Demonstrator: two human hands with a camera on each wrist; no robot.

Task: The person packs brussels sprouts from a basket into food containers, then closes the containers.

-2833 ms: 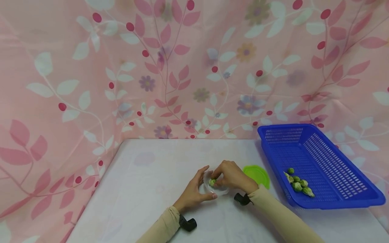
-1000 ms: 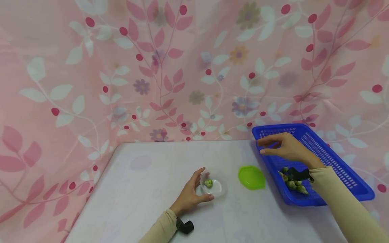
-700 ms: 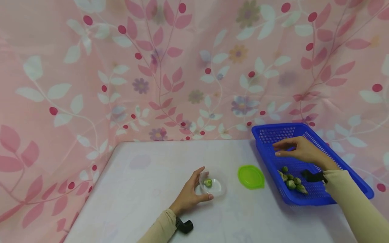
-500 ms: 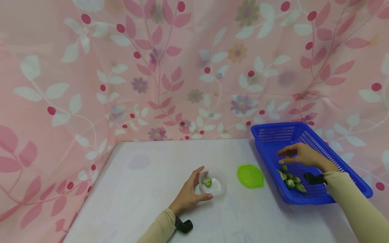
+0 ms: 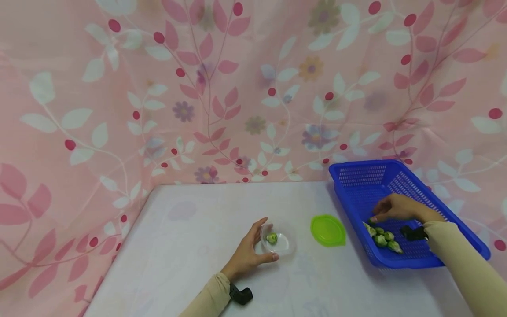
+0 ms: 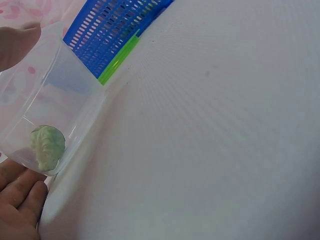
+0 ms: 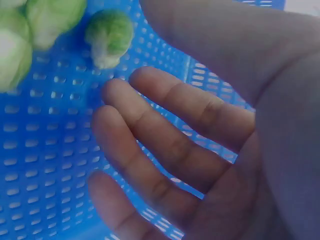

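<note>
My right hand (image 5: 404, 207), relaxed and empty, has lowered toward a sprout (image 7: 111, 37) near the basket (image 5: 420, 257) left edge. Left hand (image 5: 247, 255) grips cup (image 5: 284, 244).

Blue basket (image 5: 362, 193) in all three views

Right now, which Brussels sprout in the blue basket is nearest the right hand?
The dark green Brussels sprout beside the right hand; it sits slightly apart at the far end of the group, while the paler sprouts lie bunched together.
</note>
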